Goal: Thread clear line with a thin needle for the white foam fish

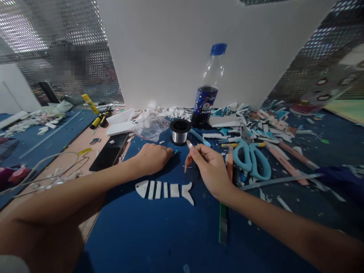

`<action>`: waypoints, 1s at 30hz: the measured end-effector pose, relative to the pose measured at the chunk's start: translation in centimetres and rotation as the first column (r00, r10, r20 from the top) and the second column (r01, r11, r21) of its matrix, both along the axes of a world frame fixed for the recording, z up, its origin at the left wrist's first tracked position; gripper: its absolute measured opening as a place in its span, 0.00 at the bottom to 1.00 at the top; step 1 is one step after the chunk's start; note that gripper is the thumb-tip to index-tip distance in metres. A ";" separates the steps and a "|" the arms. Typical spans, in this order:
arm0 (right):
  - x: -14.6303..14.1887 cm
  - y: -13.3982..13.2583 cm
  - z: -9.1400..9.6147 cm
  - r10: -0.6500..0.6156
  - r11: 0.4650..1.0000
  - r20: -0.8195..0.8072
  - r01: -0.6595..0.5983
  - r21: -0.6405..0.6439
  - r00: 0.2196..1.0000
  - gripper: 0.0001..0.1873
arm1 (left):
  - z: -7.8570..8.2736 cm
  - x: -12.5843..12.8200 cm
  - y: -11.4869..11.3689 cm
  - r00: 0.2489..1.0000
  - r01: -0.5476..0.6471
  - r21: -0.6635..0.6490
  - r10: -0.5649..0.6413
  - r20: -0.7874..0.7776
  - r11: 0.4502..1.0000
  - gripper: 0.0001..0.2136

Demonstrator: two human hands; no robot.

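Observation:
My left hand (155, 157) rests closed on the blue table, left of the spool; a small teal tip pokes out past its fingers, the rest hidden. Across from it my right hand (210, 167) has its fingers curled, with something thin and hard to make out at the fingertips. Just beyond both hands stands a black spool of clear line (179, 132). Nearer to me, white pieces (174, 190) lie in a row shaped like a fish: a head with a small hole (141, 188), several strips and a tail (187, 192), with gaps between them.
Light-blue scissors (251, 157) and a green-edged blade or ruler (223, 223) lie to the right. A Pepsi bottle (206, 98) stands behind, among white and blue scraps (270, 125). Left are a dark phone (109, 153), cables and yellow-black cutters (98, 120). A white board (176, 49) rises behind.

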State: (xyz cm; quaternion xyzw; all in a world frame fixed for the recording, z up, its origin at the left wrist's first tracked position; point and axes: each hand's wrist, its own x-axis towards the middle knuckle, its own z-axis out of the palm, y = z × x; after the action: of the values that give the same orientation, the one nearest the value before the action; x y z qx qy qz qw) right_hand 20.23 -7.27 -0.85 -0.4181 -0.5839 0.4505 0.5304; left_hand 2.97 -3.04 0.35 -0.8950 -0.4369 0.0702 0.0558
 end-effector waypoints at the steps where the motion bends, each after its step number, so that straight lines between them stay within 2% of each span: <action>1: 0.0 0.0 0.0 0.003 1.000 -0.003 -0.003 -0.008 1.000 0.16 | 0.0 -0.2 0.1 1.000 -0.008 -0.003 0.008 0.001 1.000 0.16; 6: 0.0 0.1 0.0 0.005 0.999 -0.029 -0.006 -0.041 1.000 0.16 | 0.1 -0.8 0.8 1.000 -0.030 -0.004 0.030 -0.007 1.000 0.15; 11: 0.0 0.2 -0.1 0.004 0.999 -0.043 -0.006 -0.046 0.999 0.16 | 0.0 0.4 0.5 0.999 -0.046 0.062 0.048 -0.026 0.997 0.19; 19: 0.0 0.1 -0.1 0.007 0.999 -0.023 -0.008 -0.047 1.000 0.16 | -0.4 1.0 0.0 0.997 0.075 0.046 -0.075 -0.006 0.996 0.10; 30: -0.1 0.0 0.1 -0.025 0.999 0.013 0.026 -0.032 1.000 0.17 | -0.1 0.2 0.4 0.973 0.231 0.069 -0.232 -0.004 0.970 0.10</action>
State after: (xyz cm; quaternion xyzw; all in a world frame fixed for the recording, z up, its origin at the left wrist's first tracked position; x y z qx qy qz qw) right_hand 20.14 -7.25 -0.75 -0.4369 -0.5744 0.4505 0.5256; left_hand 3.22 -2.63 0.28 -0.9376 -0.3319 0.0462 0.0933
